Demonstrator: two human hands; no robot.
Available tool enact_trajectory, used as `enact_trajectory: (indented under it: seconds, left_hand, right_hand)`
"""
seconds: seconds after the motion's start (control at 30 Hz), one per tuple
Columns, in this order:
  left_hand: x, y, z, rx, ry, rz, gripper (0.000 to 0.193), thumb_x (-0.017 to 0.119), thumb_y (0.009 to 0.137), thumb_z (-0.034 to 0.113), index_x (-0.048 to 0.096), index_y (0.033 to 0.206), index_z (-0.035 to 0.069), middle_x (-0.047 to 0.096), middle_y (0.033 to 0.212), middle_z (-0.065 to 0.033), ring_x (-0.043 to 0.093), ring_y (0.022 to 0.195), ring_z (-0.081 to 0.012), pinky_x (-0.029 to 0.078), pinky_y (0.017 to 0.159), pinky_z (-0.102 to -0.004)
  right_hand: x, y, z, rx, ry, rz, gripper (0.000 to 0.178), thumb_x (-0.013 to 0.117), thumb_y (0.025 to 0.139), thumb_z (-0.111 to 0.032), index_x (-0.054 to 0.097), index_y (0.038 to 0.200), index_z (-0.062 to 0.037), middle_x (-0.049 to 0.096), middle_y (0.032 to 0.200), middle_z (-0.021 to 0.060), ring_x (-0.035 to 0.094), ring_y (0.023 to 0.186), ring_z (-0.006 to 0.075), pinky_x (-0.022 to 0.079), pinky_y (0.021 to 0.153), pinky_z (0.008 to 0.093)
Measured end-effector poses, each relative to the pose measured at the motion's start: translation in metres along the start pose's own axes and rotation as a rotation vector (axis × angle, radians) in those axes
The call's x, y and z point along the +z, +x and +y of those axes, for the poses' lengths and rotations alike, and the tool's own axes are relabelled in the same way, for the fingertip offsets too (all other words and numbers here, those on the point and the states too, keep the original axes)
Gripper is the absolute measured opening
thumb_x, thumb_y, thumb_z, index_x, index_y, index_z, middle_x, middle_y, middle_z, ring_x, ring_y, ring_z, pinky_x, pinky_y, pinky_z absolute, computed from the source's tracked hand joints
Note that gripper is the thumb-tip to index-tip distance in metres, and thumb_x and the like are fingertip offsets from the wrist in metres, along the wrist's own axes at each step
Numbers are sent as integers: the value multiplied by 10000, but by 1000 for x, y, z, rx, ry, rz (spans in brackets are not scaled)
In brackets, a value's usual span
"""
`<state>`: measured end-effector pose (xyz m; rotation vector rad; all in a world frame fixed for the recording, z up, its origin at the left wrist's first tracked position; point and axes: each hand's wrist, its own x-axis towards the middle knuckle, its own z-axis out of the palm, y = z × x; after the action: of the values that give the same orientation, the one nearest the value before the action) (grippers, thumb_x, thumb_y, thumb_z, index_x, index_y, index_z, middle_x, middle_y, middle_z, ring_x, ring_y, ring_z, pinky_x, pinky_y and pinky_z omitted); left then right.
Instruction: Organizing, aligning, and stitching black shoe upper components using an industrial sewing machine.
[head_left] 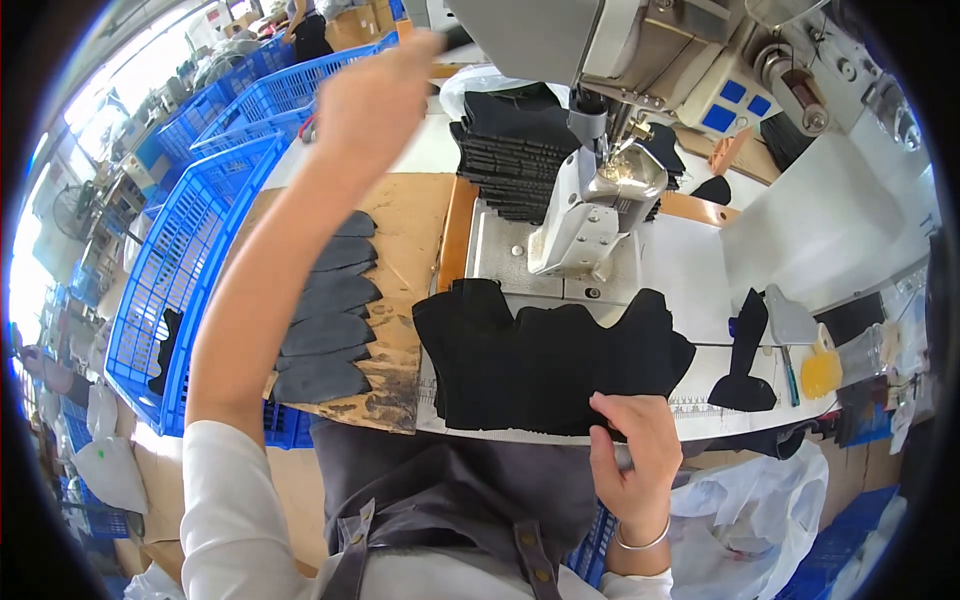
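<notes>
A stack of dark fabric pieces [550, 365] with a scalloped upper edge lies flat on the white table in front of the sewing machine. At its lower right edge, my right hand [640, 450] pinches the fabric between thumb and finger, a bangle on the wrist. My left hand [380, 95] is raised high at the upper left, beside the machine head, somewhat blurred. Its fingers are curled, and a dark thing [456, 40] shows at the fingertips, too little to name. The sewing machine [590, 215] has a raised post bed under its needle.
Several grey curved pieces [325, 335] lie in a row on a brown board [410, 260] to the left. Behind the machine bed stands a stack of black pieces [510, 150]. Blue crates [190, 260] line the left. A black cut piece [745, 355] rests at right.
</notes>
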<state>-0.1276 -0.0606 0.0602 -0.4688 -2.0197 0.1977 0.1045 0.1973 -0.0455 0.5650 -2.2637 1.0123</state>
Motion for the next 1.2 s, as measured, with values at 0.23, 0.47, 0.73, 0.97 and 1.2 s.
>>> enact_trajectory:
  seconds: [0.23,0.47,0.73,0.97,1.2]
  left_hand:
    - [22,19,71,524,-40,76,102,625,685,130,678,754,77,628,767,-41,634,758,-208,503,708,-311]
    - [32,9,79,421,-267,-121,161,608,740,156,718,817,246,631,743,-30,658,780,-211,531,665,-311]
    - [-4,-11,53,244,-878,12,184,592,894,189,610,949,14,606,931,-158,578,855,-345,471,775,-424]
    - [-96,-148,-25,-94,-997,-1013,226,713,788,240,586,864,69,576,773,-81,584,761,-286,461,678,-377]
    - [-117,-224,-19,-104,-788,-689,359,785,699,248,602,951,69,574,947,-75,567,875,-277,447,767,-362]
  right_hand:
    - [-1,-1,-3,22,21,9,370,692,653,66,656,1014,-6,641,902,114,595,788,272,495,676,336]
    - [6,0,-2,10,-2,-13,364,700,652,60,660,1008,-6,642,899,111,591,803,271,494,682,338]
    - [14,-12,-11,-68,-35,102,324,606,651,111,659,951,0,653,862,131,610,714,297,504,641,349]
    - [70,-23,-34,-299,241,-340,356,656,681,-16,638,1036,-8,641,968,112,632,776,230,524,604,287]
    - [146,-12,-60,-277,126,-377,431,614,821,-122,516,1215,24,539,1226,191,569,1040,275,505,723,296]
